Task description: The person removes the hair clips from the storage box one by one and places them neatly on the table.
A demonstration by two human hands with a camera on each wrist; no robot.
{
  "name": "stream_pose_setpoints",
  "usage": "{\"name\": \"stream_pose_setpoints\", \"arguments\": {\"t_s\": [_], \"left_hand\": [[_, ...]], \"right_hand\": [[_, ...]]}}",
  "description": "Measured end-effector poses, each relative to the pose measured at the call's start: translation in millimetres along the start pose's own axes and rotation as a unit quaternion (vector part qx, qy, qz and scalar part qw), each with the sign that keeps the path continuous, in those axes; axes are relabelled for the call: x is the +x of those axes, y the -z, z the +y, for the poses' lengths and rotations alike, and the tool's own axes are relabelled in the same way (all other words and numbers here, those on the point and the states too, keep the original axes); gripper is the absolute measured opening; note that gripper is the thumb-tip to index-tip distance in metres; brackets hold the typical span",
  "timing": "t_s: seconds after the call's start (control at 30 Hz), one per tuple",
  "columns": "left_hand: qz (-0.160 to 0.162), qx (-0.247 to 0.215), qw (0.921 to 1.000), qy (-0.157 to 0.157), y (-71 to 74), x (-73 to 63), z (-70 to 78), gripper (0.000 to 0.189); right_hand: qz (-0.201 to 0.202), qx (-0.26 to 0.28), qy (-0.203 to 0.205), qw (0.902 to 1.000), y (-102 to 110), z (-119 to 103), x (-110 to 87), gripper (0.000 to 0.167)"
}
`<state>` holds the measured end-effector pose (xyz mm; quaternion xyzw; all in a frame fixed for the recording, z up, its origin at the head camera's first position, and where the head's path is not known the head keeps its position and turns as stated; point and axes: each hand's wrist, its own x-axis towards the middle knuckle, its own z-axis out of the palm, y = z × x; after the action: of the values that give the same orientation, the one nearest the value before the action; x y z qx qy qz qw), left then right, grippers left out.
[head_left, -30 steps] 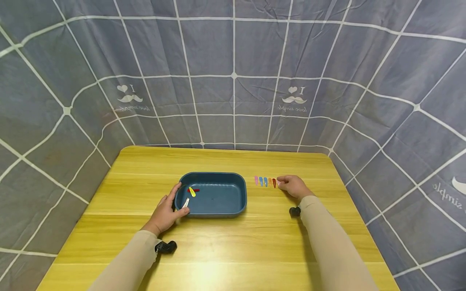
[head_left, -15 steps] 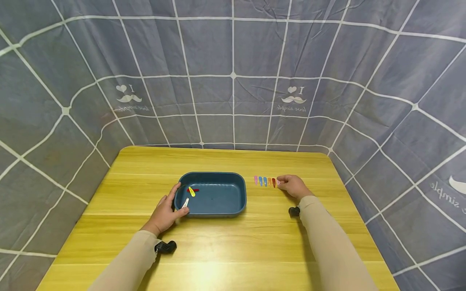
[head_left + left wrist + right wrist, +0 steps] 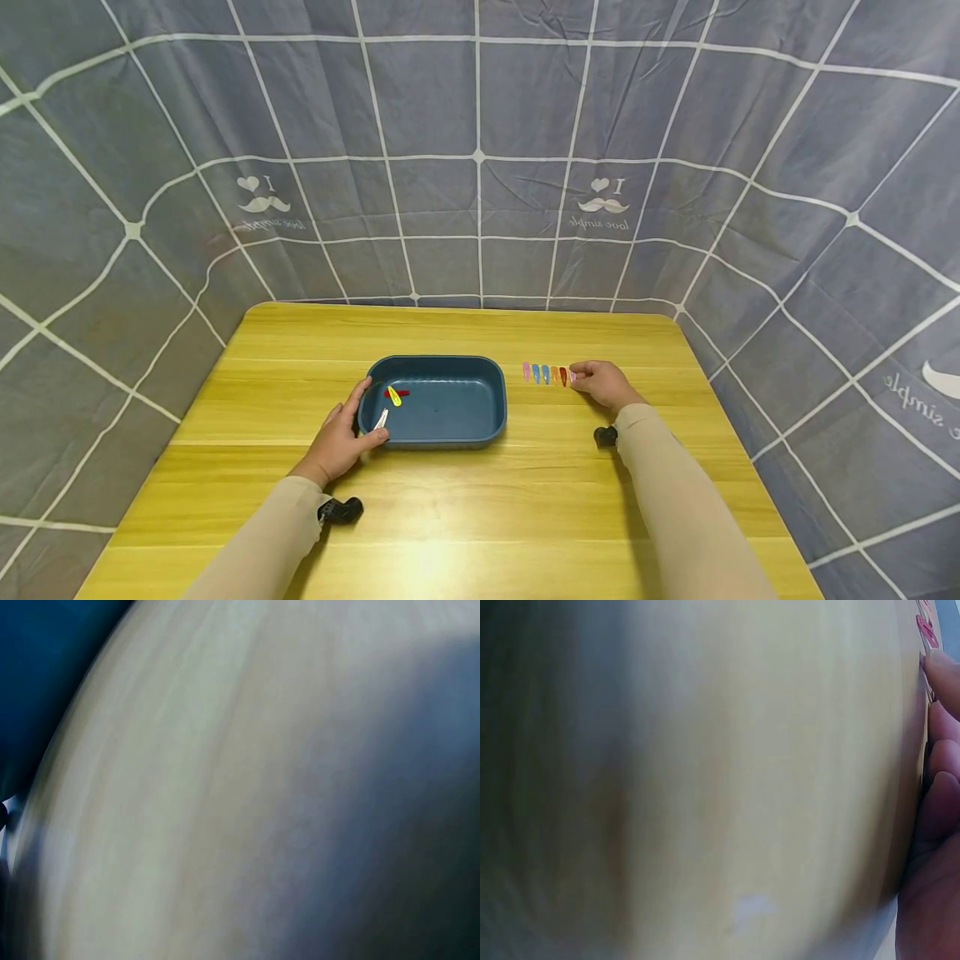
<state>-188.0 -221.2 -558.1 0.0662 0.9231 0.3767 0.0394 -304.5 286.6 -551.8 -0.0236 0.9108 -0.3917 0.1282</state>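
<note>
My left hand (image 3: 337,437) rests spread against the left corner of a dark blue plastic tray (image 3: 491,433), thumb across the near rim and fingers along the left wall. Inside the tray, a yellow hair clip (image 3: 394,397) lies over a red one, and a white hair clip (image 3: 382,417) leans by the near left corner. On the table to the right, my right hand (image 3: 606,385) pinches a pink-and-white hair clip (image 3: 573,376) at the right end of a row. Directly left of it lies a dark red hair clip (image 3: 563,377). My fingers hide part of the pinched clip.
The row continues leftward with an orange clip (image 3: 555,375), two blue clips (image 3: 545,374) and a pink clip (image 3: 527,372), near the tray's right side. A grey checked curtain (image 3: 435,200) surrounds the wooden table (image 3: 465,517) at the back and sides.
</note>
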Motion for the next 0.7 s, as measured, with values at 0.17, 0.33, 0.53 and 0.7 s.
{"name": "stream_pose_setpoints", "arguments": {"t_s": [0.17, 0.33, 0.53, 0.7], "left_hand": [[0.002, 0.001, 1.0, -0.002, -0.5, 0.4, -0.4, 0.097], [0.002, 0.001, 1.0, -0.001, -1.1, 0.9, -1.1, 0.097], [0.003, 0.002, 1.0, -0.002, -1.6, 1.5, -2.4, 0.097], [0.001, 0.0, 1.0, -0.002, -1.7, 1.5, -2.6, 0.097]], "right_hand": [[0.003, -0.001, 0.003, 1.0, -0.6, 1.0, 0.9, 0.043], [0.004, -0.006, 0.003, 1.0, 0.2, 5.1, 2.9, 0.045], [0.003, 0.015, -0.005, 0.9999, 1.0, 9.9, 3.8, 0.045], [0.004, 0.033, -0.017, 0.9993, 3.2, 7.6, 1.9, 0.044]]}}
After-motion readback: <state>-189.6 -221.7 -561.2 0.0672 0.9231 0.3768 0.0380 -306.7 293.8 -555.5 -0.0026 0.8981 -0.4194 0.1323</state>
